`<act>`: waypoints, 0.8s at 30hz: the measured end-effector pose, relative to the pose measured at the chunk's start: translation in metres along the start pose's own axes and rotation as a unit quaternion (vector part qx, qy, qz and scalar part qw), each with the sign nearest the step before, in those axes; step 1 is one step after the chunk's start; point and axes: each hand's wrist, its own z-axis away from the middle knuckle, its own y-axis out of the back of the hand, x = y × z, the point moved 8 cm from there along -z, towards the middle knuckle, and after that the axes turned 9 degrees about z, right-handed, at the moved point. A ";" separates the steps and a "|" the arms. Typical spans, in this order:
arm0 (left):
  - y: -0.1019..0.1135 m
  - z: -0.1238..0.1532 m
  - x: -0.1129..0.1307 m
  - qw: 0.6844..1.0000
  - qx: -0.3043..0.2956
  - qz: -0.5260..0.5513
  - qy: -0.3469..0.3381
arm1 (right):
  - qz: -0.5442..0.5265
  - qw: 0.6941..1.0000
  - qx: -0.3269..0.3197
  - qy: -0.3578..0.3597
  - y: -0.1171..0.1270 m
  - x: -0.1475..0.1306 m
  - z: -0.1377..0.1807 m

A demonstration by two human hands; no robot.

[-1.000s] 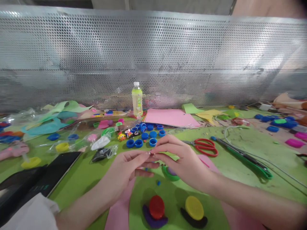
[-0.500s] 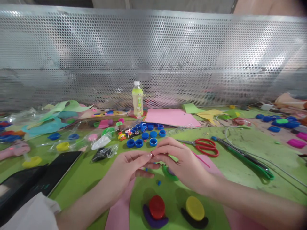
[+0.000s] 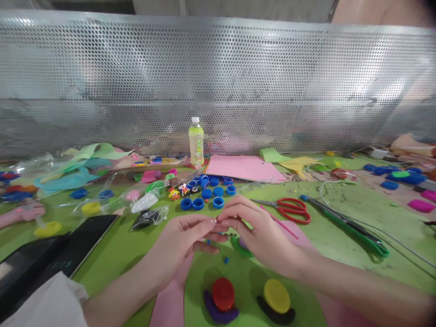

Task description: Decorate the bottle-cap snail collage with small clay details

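My left hand (image 3: pixel 180 245) and my right hand (image 3: pixel 254 231) meet fingertip to fingertip above the green sheet (image 3: pixel 245 281). Both pinch something tiny between thumb and forefinger; I cannot make out what it is. Just under my right hand lies a green ring with a purple middle (image 3: pixel 240 245). A small blue bead (image 3: pixel 225 260) lies on the sheet below the fingers. Nearer to me sit a red cap on a purple base (image 3: pixel 223 295) and a yellow cap on a black base (image 3: pixel 276 297).
Several blue caps (image 3: pixel 204 197) lie beyond the hands, with small toy figures (image 3: pixel 179 191). Red scissors (image 3: pixel 289 209) and a long green tool (image 3: pixel 347 225) are to the right. A bottle (image 3: pixel 196 141) stands before the perforated metal wall (image 3: pixel 218 86). A dark tablet (image 3: pixel 71 250) lies left.
Both hands stay pinched together at the fingertips and have barely shifted. The view has dropped slightly.
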 end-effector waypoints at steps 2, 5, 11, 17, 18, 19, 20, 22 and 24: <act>-0.001 0.000 0.000 1.000 -0.005 -0.003 -0.001 | 0.005 1.000 -0.002 -0.003 0.001 0.000 0.000; -0.001 0.000 0.000 1.000 -0.005 -0.004 -0.001 | 0.011 1.000 -0.003 -0.004 0.002 0.000 -0.001; 0.001 0.001 0.000 1.000 -0.002 -0.007 0.000 | 0.006 1.000 -0.003 0.022 -0.001 0.000 0.000; 0.000 0.002 0.000 1.000 -0.004 -0.021 0.001 | 0.011 0.999 -0.006 0.042 -0.001 -0.001 0.001; 0.000 0.001 0.000 1.000 -0.006 -0.023 0.001 | 0.013 0.999 -0.006 0.041 -0.001 -0.002 0.001; 0.000 0.001 0.000 1.000 -0.008 -0.025 0.000 | 0.016 0.999 -0.006 0.039 0.000 -0.002 0.001; 0.000 0.000 0.000 1.000 -0.011 -0.026 -0.002 | 0.019 0.999 -0.006 0.037 0.000 -0.002 0.001; 0.000 -0.001 0.000 1.000 -0.016 -0.027 -0.003 | 0.025 0.999 -0.007 0.035 0.000 -0.003 0.001; -0.001 -0.001 0.000 0.999 -0.021 -0.030 -0.001 | 0.027 0.999 -0.006 0.039 0.001 -0.004 0.001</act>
